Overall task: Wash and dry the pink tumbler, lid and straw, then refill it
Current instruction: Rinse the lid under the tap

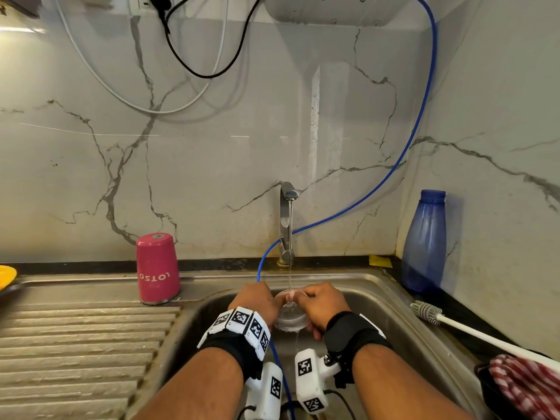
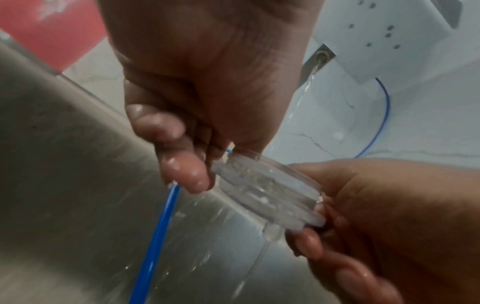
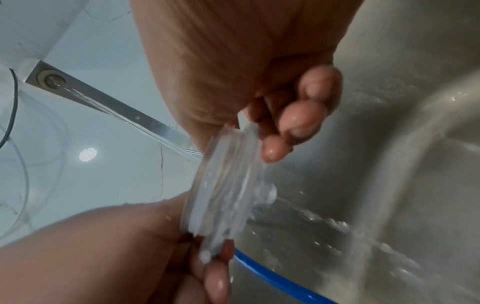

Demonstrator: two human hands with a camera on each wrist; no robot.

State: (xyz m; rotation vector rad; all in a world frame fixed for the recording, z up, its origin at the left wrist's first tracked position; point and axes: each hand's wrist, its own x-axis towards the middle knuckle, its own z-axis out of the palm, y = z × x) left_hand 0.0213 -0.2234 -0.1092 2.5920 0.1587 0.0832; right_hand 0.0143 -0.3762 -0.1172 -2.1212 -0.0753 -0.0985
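Observation:
The clear plastic lid (image 1: 291,314) is held between both hands over the sink basin, under a thin stream of water from the tap (image 1: 288,219). My left hand (image 1: 257,301) grips its left edge with curled fingers (image 2: 182,172). My right hand (image 1: 324,304) grips the right edge, fingertips (image 3: 291,131) curled against the lid (image 3: 226,189). Water runs off the lid (image 2: 267,193). The pink tumbler (image 1: 157,268) stands upside down on the drainboard's back edge, left of the basin. The straw is not in view.
A blue hose (image 1: 418,140) runs down the wall into the steel sink (image 1: 409,322). A blue bottle (image 1: 424,241) stands at the back right corner. A bottle brush (image 1: 448,322) and a red checked cloth (image 1: 524,380) lie at the right. The ribbed drainboard (image 1: 75,353) is left.

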